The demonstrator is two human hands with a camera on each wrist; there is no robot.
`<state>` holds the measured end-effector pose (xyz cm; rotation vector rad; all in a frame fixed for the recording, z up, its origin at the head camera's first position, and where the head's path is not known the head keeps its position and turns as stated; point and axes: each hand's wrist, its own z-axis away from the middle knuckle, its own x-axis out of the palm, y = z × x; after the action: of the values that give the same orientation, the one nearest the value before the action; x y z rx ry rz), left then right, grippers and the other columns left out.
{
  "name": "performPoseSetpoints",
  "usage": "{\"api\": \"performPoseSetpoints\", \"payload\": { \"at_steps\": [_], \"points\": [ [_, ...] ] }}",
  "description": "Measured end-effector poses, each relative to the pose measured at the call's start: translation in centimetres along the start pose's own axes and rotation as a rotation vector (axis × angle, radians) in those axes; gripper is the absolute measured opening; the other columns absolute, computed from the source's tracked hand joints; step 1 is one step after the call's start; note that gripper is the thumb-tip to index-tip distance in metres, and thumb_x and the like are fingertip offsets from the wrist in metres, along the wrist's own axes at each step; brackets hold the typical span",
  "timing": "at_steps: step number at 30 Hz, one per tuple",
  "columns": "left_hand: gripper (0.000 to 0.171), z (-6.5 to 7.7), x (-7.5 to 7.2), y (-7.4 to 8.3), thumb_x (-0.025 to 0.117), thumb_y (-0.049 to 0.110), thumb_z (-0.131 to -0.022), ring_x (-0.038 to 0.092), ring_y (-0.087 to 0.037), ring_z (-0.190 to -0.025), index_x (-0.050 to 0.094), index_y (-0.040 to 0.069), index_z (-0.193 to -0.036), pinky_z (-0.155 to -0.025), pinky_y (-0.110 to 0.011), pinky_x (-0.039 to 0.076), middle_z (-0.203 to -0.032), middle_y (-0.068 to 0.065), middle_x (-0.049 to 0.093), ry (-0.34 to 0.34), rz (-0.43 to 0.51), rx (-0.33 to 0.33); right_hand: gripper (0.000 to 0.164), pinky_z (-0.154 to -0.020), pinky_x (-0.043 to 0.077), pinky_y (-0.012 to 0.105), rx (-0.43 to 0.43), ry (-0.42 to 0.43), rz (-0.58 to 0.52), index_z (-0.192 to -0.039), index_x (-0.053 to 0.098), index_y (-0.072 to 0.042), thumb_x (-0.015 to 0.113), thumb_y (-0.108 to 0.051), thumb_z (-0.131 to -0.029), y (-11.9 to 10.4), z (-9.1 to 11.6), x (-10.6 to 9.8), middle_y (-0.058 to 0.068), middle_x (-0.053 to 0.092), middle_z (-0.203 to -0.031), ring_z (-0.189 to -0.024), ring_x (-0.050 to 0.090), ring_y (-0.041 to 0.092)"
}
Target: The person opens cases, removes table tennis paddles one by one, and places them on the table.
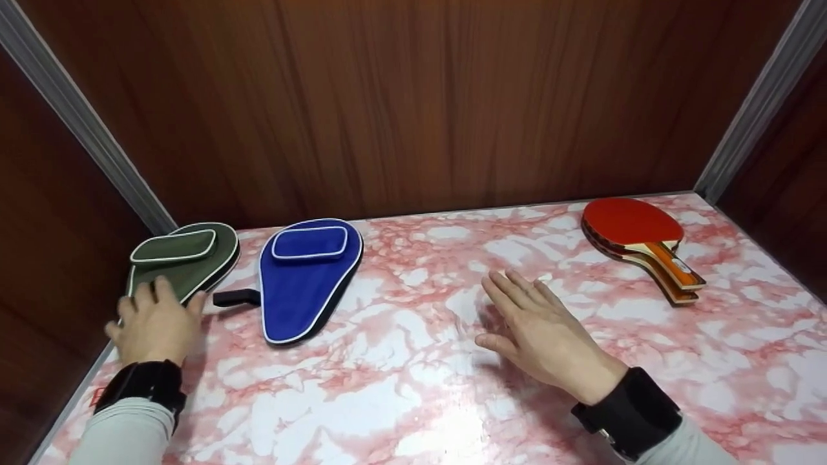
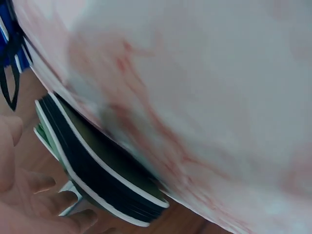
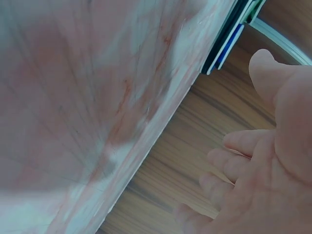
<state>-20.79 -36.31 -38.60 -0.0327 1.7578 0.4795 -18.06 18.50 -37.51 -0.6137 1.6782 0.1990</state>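
My left hand [image 1: 158, 326] is spread over the lower, narrow end of an olive-green table tennis paddle case [image 1: 194, 266], covering part of it. In the left wrist view, the fingers stretch out close to the case's black zipped side [image 2: 105, 165], and nothing is in the palm. A blue paddle case [image 1: 300, 284] with white piping lies just to the right, a black strap [image 1: 236, 297] sticking out at its left side. My right hand [image 1: 549, 339] hovers above the middle right of the table, fingers extended, holding nothing.
Two table tennis paddles lie stacked at the back right, the top one a red-faced paddle [image 1: 633, 223], handles pointing toward the front right. The pink-and-white marbled table [image 1: 400, 361] is bounded by a brown wood-grain panel [image 1: 420, 103] behind and panels at both sides.
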Motion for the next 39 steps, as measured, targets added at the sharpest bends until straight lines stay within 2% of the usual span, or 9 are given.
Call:
{"api": "performPoseSetpoints", "payload": {
  "at_steps": [4, 11, 18, 24, 29, 32, 39],
  "points": [
    [0.090, -0.3, -0.1, -1.0, 0.046, 0.055, -0.115, 0.014, -0.076, -0.147, 0.017, -0.014, -0.165, -0.108, -0.091, 0.017, -0.161, -0.052, 0.017, -0.014, 0.001, -0.041, 0.090, -0.129, 0.023, 0.065, 0.007, -0.002, -0.001, -0.170, 0.037, -0.003, 0.076, -0.049, -0.103, 0.0, 0.0, 0.0, 0.020, 0.033, -0.176, -0.165, 0.027, 0.041],
    [0.091, -0.4, 0.0, -2.2, 0.048, 0.053, -0.114, 0.016, -0.082, -0.142, 0.010, -0.013, -0.164, -0.107, -0.090, 0.022, -0.153, -0.061, 0.014, -0.131, -0.005, -0.145, 0.090, -0.129, 0.023, 0.065, -0.002, 0.003, -0.001, -0.170, 0.038, -0.002, 0.075, -0.049, -0.104, 0.0, 0.1, 0.1, 0.021, 0.034, -0.176, -0.164, 0.028, 0.041],
    [0.088, -0.8, 0.0, -2.3, 0.055, 0.047, -0.111, 0.027, -0.082, -0.131, 0.017, -0.019, -0.154, -0.102, -0.085, 0.033, -0.143, -0.064, 0.022, -0.137, 0.004, -0.131, 0.087, -0.128, 0.025, 0.064, -0.004, 0.041, -0.015, -0.168, 0.041, -0.001, 0.077, -0.048, -0.103, 0.1, 0.2, 0.1, 0.022, 0.038, -0.174, -0.164, 0.030, 0.040],
    [0.102, -1.4, -0.7, -2.8, 0.059, 0.059, -0.107, 0.034, -0.084, -0.123, 0.015, -0.023, -0.149, -0.098, -0.083, 0.037, -0.138, -0.063, 0.025, -0.185, 0.005, -0.146, 0.087, -0.128, 0.026, 0.063, -0.002, 0.066, -0.036, -0.168, 0.041, -0.001, 0.075, -0.049, -0.104, 0.1, 0.2, 0.0, 0.021, 0.038, -0.174, -0.164, 0.030, 0.040],
    [0.101, -1.9, -0.7, -3.9, 0.064, 0.058, -0.104, 0.041, -0.079, -0.115, 0.019, -0.025, -0.141, -0.093, -0.079, 0.041, -0.124, -0.062, 0.035, -0.145, 0.013, -0.116, 0.088, -0.128, 0.025, 0.063, 0.000, 0.072, -0.048, -0.169, 0.040, -0.001, 0.075, -0.049, -0.104, 0.1, 0.1, -0.1, 0.022, 0.038, -0.174, -0.164, 0.030, 0.040],
    [0.099, -2.2, -0.6, -4.2, 0.066, 0.056, -0.103, 0.041, -0.078, -0.112, 0.019, -0.023, -0.142, -0.091, -0.078, 0.041, -0.118, -0.061, 0.037, -0.131, 0.009, -0.101, 0.089, -0.128, 0.026, 0.063, -0.001, 0.079, -0.049, -0.169, 0.039, -0.001, 0.076, -0.048, -0.104, 0.1, 0.1, -0.1, 0.022, 0.037, -0.174, -0.163, 0.031, 0.041],
    [0.101, -2.8, -0.7, -4.1, 0.064, 0.056, -0.103, 0.033, -0.081, -0.120, 0.010, -0.010, -0.158, -0.097, -0.081, 0.036, -0.127, -0.066, 0.030, -0.205, 0.047, -0.122, 0.090, -0.128, 0.026, 0.063, 0.004, 0.081, -0.057, -0.169, 0.039, 0.000, 0.076, -0.048, -0.103, 0.2, 0.0, 0.0, 0.021, 0.037, -0.175, -0.164, 0.030, 0.039]
  ]
}}
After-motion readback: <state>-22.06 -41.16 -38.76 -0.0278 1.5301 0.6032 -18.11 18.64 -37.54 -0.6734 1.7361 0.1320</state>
